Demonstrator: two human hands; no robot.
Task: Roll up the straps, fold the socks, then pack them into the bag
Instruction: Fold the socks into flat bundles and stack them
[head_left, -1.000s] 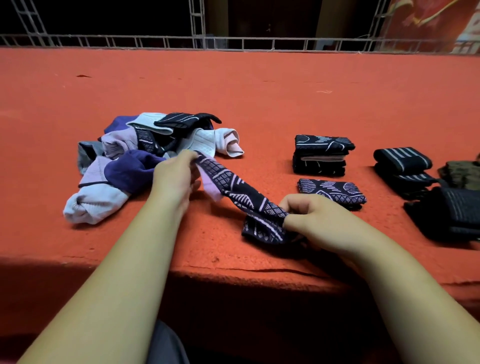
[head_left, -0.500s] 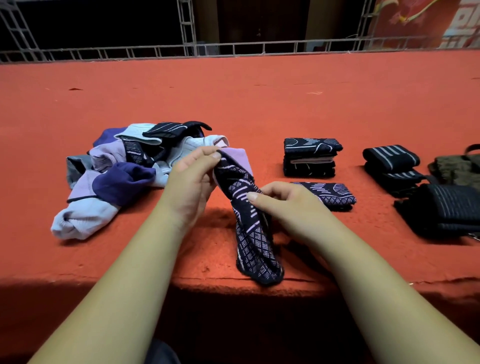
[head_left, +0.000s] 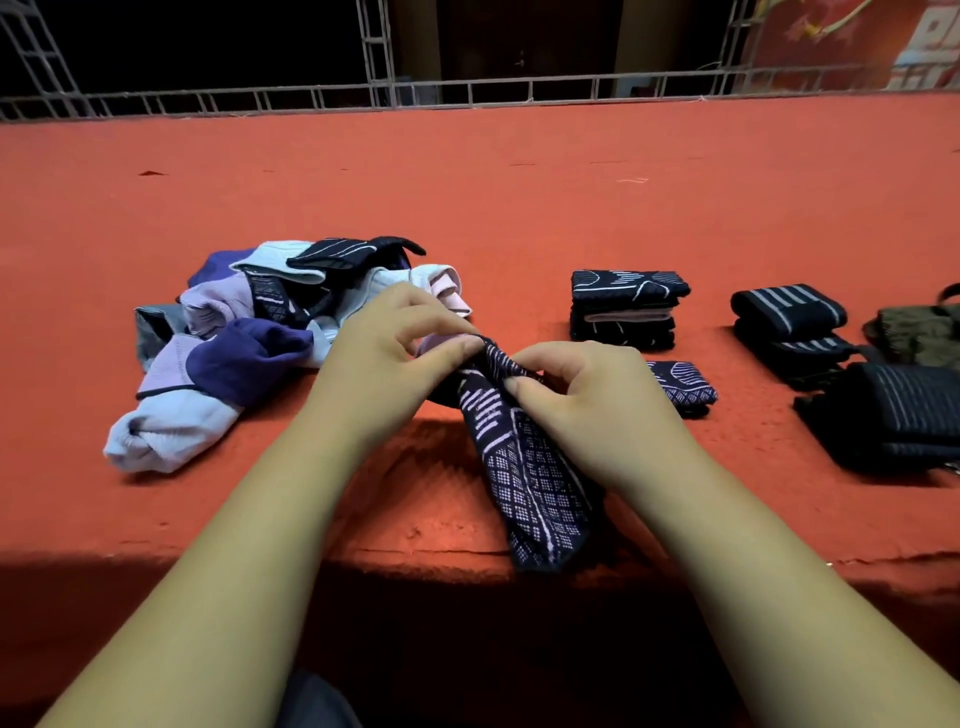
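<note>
A dark navy patterned sock (head_left: 535, 478) hangs from both hands down to the front edge of the red surface. My left hand (head_left: 384, 358) pinches its top end with thumb and fingers. My right hand (head_left: 587, 400) pinches the same end just to the right. A heap of unfolded purple, white and dark socks (head_left: 249, 338) lies to the left. Folded dark socks are stacked (head_left: 626, 306) at centre right, with one folded patterned sock (head_left: 685, 384) in front, partly hidden by my right hand. Rolled black striped straps (head_left: 789, 317) lie further right.
A dark bag (head_left: 904, 421) sits at the right edge, an olive item (head_left: 919, 332) behind it. The red carpeted surface (head_left: 519, 197) stretches back to a metal truss railing (head_left: 467, 91). The surface's front edge drops off just below the hanging sock.
The sock, held stretched out low between my hands a second ago, now hangs down from its top end. My right hand moved up beside my left.
</note>
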